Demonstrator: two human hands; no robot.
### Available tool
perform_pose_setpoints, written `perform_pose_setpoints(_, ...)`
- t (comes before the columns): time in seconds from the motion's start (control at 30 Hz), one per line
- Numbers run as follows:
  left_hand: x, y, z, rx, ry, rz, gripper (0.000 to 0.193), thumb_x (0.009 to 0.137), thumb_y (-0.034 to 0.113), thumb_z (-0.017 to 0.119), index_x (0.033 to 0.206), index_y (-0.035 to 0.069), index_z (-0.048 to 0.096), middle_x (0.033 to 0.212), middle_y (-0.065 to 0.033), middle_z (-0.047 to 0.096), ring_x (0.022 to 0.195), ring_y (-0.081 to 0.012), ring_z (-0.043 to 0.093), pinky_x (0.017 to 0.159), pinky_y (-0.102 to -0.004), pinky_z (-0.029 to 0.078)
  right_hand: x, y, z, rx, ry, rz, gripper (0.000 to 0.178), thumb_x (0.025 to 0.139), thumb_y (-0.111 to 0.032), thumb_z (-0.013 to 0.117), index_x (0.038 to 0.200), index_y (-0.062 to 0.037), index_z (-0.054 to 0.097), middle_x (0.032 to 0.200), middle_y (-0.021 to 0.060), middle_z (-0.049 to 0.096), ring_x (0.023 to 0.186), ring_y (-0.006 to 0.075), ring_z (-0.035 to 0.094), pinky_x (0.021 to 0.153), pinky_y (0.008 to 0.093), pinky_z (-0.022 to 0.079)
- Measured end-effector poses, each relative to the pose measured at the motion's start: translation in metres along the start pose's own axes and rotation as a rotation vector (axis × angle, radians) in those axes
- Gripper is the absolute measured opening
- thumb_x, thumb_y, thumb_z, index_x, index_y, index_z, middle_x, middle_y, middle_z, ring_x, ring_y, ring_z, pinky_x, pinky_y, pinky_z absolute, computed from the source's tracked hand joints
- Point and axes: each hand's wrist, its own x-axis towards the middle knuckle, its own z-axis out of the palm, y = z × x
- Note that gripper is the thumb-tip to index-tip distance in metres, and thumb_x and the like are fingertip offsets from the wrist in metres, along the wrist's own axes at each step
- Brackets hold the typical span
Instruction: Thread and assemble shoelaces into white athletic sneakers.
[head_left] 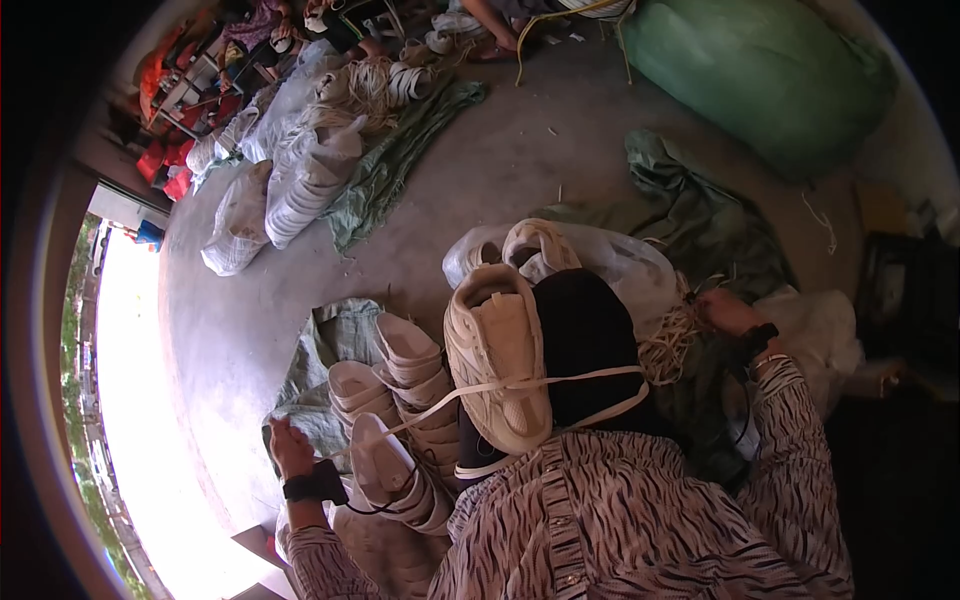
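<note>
A beige sneaker (497, 350) rests on my lap, toe toward me, against dark trousers (585, 315). A pale shoelace (440, 402) crosses the sneaker and stretches left toward my left hand (292, 450), whose fingers are closed on its end. On the right the lace bends back over my thigh. My right hand (732, 312) is out to the right, fingers curled, beside a bundle of loose laces (668, 347); what it grips is hidden. Stacked pale shoe parts (410, 375) stand between my left hand and the sneaker.
More shoes (540, 248) lie in a clear plastic bag (625, 262) beyond my knees. Green sheeting (700, 205) spreads at the right, below a big green sack (760, 80). Bagged shoe parts (310, 185) lie farther left. Other people sit along the far side.
</note>
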Motion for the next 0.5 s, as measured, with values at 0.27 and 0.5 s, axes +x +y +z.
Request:
perform_pose_setpoints(0.27,-0.207,-0.012,0.207,0.601,-0.681,1.023,0.017,0.092,0.012,0.044,0.083,0.002,0.054,0.075,-0.0107,0.050,0.072,-0.0277,0.052,0.067,-0.0367,0.044,-0.039,-0.203,0.087,0.598,-0.219,-0.614,0.013,0.089,-0.006,0.052,0.099,-0.0013,0.059,0.086,0.0045,0.062,0.078,0.0088,0.056,0.074,0.0237,0.045)
perform_pose_setpoints(0.5,-0.217,-0.020,0.180,0.660,-0.989,0.612,0.016,0.090,0.011,0.048,0.082,-0.001,0.055,0.072,-0.0109,0.053,0.067,-0.0213,0.054,0.063,-0.0311,0.044,-0.037,-0.169,0.106,-0.057,0.362,-1.050,0.026,0.074,0.002,0.060,0.099,-0.0017,0.058,0.106,0.0106,0.056,0.099,0.0290,0.053,0.082,0.0350,0.048)
